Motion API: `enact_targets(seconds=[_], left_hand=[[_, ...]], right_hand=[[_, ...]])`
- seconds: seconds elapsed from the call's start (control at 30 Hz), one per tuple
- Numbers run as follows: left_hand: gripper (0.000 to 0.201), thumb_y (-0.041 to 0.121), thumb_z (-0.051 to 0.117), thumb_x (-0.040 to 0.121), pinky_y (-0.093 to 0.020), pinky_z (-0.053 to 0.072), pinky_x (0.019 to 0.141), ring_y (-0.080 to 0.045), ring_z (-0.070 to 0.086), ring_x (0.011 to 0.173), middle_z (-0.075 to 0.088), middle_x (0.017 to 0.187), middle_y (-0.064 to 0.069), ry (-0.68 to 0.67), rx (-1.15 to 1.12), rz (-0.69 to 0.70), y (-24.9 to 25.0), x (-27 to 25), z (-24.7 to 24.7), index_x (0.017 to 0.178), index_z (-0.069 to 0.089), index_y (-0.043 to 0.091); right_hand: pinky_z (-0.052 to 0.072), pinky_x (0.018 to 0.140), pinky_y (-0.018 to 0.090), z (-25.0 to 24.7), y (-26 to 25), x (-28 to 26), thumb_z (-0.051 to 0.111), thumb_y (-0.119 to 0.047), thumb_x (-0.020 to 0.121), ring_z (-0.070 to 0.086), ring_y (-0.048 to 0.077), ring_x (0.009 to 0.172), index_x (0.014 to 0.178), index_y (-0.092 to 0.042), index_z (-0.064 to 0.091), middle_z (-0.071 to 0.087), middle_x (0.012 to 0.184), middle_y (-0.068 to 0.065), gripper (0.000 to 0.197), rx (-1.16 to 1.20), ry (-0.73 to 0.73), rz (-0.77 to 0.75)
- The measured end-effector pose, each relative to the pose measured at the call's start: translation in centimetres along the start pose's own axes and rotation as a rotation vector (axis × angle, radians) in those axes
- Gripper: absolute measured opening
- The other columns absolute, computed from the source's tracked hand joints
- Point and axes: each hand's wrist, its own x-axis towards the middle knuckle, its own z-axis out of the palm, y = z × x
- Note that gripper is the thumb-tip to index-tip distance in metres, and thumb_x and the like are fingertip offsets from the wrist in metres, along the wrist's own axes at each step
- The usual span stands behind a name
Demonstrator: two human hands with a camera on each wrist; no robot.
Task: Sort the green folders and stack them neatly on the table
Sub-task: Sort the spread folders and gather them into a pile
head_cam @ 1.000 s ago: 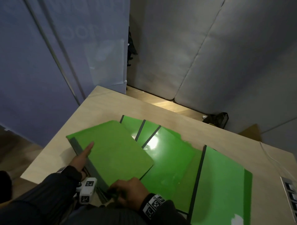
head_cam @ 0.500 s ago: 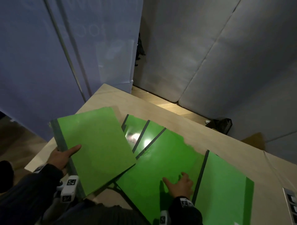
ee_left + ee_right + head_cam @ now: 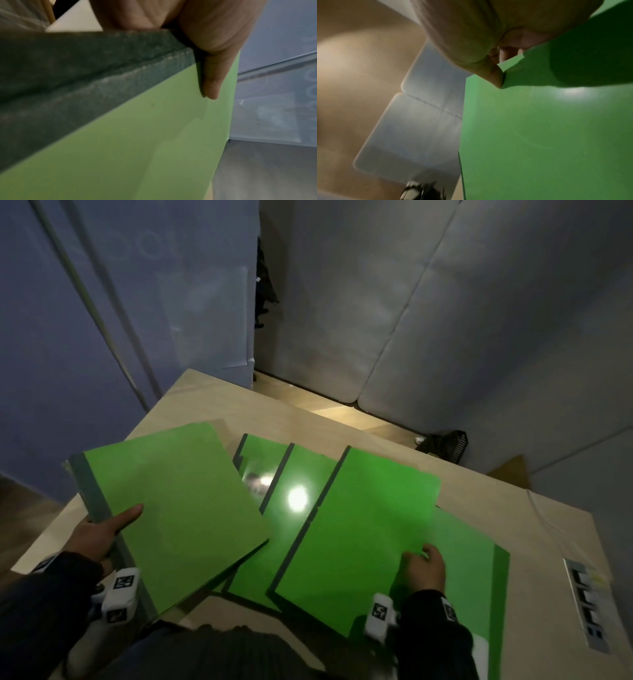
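Observation:
Several green folders with dark spines lie fanned across the wooden table (image 3: 219,405). My left hand (image 3: 99,534) grips a matte green folder (image 3: 178,508) by its grey-green spine, thumb on top, and holds it lifted over the table's left side. In the left wrist view the thumb (image 3: 212,75) presses on that folder's cover (image 3: 137,148). My right hand (image 3: 423,568) pinches the right edge of another green folder (image 3: 363,525) and raises it off the one below (image 3: 476,577). The right wrist view shows the fingers (image 3: 496,75) curled round that folder's edge (image 3: 539,121). Two glossy folders (image 3: 294,477) lie between.
A grey power strip (image 3: 587,604) sits near the table's right edge, with a thin cable (image 3: 544,515) beside it. A black basket (image 3: 445,445) stands on the floor behind the table. Padded grey wall panels and a blue partition close in the far side and left.
My right hand slid to the folder's right edge and lifted it. My left hand still holds its folder, which stays lifted at the left.

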Motion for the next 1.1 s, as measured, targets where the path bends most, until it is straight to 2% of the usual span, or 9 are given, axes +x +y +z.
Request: enact_targets(seconds=[0.13,0.23,0.37,0.53,0.63,0.7,0.87,1.0,1.1], left_hand=[[0.029,0.023,0.068,0.097,-0.014,0.036,0.027,-0.031,0.040,0.059,0.046,0.074,-0.008,0.044,0.129,-0.053,-0.1,1.1,0.9,0.121,0.063,0.008],[0.053,0.034,0.078,0.087,-0.026,0.052,0.051,-0.030,0.050,0.065,0.052,0.080,-0.009,0.012,0.150,-0.052,-1.2,2.3,1.4,0.126,0.063,0.002],[0.090,0.053,0.097,0.054,-0.053,0.057,0.067,-0.034,0.061,0.081,0.063,0.096,-0.016,0.018,0.156,-0.050,-6.4,9.0,-1.0,0.125,0.065,0.008],[0.042,0.032,0.077,0.090,-0.028,0.039,0.038,-0.028,0.034,0.060,0.041,0.075,-0.009,0.053,0.265,-0.098,-1.4,1.2,2.9,0.116,0.058,0.004],[0.048,0.022,0.070,0.095,-0.046,0.053,0.079,-0.036,0.056,0.086,0.058,0.100,-0.016,0.007,0.155,-0.034,-1.7,1.5,2.1,0.133,0.055,-0.004],[0.056,0.020,0.068,0.096,-0.053,0.047,0.103,-0.033,0.057,0.107,0.058,0.120,-0.013,0.017,0.092,-0.035,-1.5,1.3,1.1,0.144,0.050,-0.002],[0.057,0.022,0.066,0.097,-0.047,0.045,0.101,-0.031,0.056,0.109,0.056,0.121,-0.013,0.086,0.092,-0.047,-1.1,1.6,-2.1,0.145,0.049,-0.003],[0.056,0.034,0.069,0.095,-0.044,0.042,0.088,-0.033,0.050,0.097,0.050,0.115,-0.019,0.151,0.262,-0.045,-0.4,1.3,-4.9,0.133,0.061,-0.006],[0.042,0.028,0.069,0.096,-0.045,0.044,0.092,-0.038,0.054,0.097,0.053,0.121,-0.024,0.162,0.316,-0.030,0.1,0.8,-6.8,0.119,0.062,-0.006]], right_hand=[[0.058,0.082,0.055,-8.8,1.9,3.5,0.060,-0.018,0.078,0.065,0.037,0.087,0.135,-0.022,0.052,0.064,0.117,0.018,0.058,-0.039,0.153,0.001],[0.056,0.091,0.051,-13.7,6.1,7.7,0.062,-0.016,0.070,0.067,0.041,0.091,0.123,-0.016,0.061,0.070,0.108,0.022,0.052,-0.287,0.253,0.069],[0.055,0.081,0.045,-14.4,7.7,6.2,0.074,-0.015,0.075,0.066,0.038,0.088,0.129,-0.011,0.051,0.068,0.110,0.025,0.060,-0.433,0.242,0.160],[0.046,0.098,0.053,-9.9,6.6,5.1,0.079,-0.023,0.076,0.056,0.048,0.115,0.135,-0.007,0.050,0.056,0.130,0.027,0.067,-0.456,0.254,0.012],[0.050,0.095,0.046,-3.2,4.1,2.3,0.078,-0.021,0.079,0.061,0.039,0.108,0.123,-0.006,0.059,0.062,0.122,0.019,0.050,-0.438,0.062,-0.278],[0.053,0.093,0.044,1.9,2.1,-0.6,0.076,-0.028,0.081,0.064,0.028,0.102,0.119,-0.013,0.060,0.063,0.116,0.006,0.044,-0.403,-0.149,-0.355],[0.054,0.095,0.039,11.9,-1.5,-6.4,0.073,-0.048,0.080,0.062,0.018,0.107,0.123,-0.024,0.055,0.064,0.117,-0.002,0.052,-0.585,-0.492,-0.575],[0.033,0.110,0.063,15.7,-1.0,-10.2,0.068,-0.076,0.059,0.028,0.034,0.140,0.143,-0.038,0.029,0.029,0.155,0.003,0.101,-1.009,-0.592,-0.844],[0.001,0.104,0.083,17.7,-0.1,-12.5,0.080,-0.066,0.056,-0.014,0.051,0.145,0.148,-0.050,-0.007,-0.018,0.164,0.003,0.128,-1.233,-0.716,-0.921]])
